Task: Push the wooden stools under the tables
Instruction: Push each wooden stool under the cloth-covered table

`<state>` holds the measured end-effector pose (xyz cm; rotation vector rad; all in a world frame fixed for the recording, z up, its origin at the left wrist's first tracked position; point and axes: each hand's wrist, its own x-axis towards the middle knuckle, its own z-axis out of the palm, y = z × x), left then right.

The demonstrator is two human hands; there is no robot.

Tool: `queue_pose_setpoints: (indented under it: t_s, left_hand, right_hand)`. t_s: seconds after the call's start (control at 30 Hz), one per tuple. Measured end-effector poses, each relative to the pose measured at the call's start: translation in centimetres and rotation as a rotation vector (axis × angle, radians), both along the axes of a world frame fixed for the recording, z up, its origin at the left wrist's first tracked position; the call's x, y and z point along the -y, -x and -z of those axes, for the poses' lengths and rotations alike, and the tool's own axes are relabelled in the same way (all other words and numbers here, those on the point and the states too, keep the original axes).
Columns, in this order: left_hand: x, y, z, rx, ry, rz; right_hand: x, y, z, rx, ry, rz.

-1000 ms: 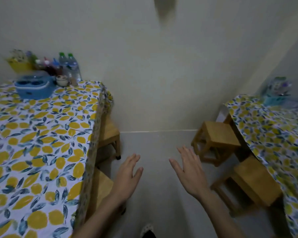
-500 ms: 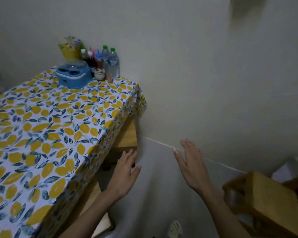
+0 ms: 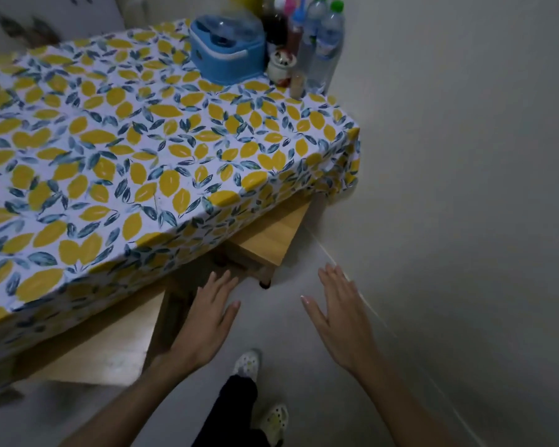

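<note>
A table (image 3: 149, 150) covered in a lemon-print cloth fills the left and middle. Two wooden stools stand partly under its near edge: the far stool (image 3: 268, 237) by the wall pokes out at the corner, and the near stool (image 3: 110, 343) shows its seat below the cloth. My left hand (image 3: 207, 321) hovers open, fingers spread, just over the near stool's right edge, not gripping it. My right hand (image 3: 339, 314) is open above the bare floor close to the wall, touching nothing.
A blue box (image 3: 226, 50), several bottles (image 3: 323, 43) and a small jar (image 3: 281, 66) stand at the table's far corner. The pale wall (image 3: 465, 156) runs along the right. My feet in light shoes (image 3: 249, 366) stand on the grey floor.
The view has swung left and down onto the left table; the right table and its stools have left the frame. Both hands stay open and have come nearer the stools.
</note>
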<state>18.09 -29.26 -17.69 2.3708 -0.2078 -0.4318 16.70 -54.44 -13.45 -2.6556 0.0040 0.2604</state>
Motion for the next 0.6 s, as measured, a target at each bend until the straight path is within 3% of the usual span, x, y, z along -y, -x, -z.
queue_pose_setpoints:
  t_s: [0.27, 0.4, 0.6]
  left_hand:
    - [3.6, -9.2, 15.2, -0.128, -0.06, -0.03]
    - [4.0, -13.2, 23.7, -0.129, -0.124, 0.061]
    - [3.6, -18.1, 30.4, -0.008, -0.236, 0.242]
  right_hand:
    - [1.5, -12.0, 17.3, -0.064, 0.117, -0.245]
    - [1.0, -16.4, 26.8, -0.077, 0.147, -0.326]
    - [-0.9, -20.3, 35.5, -0.003, 0.215, -0.36]
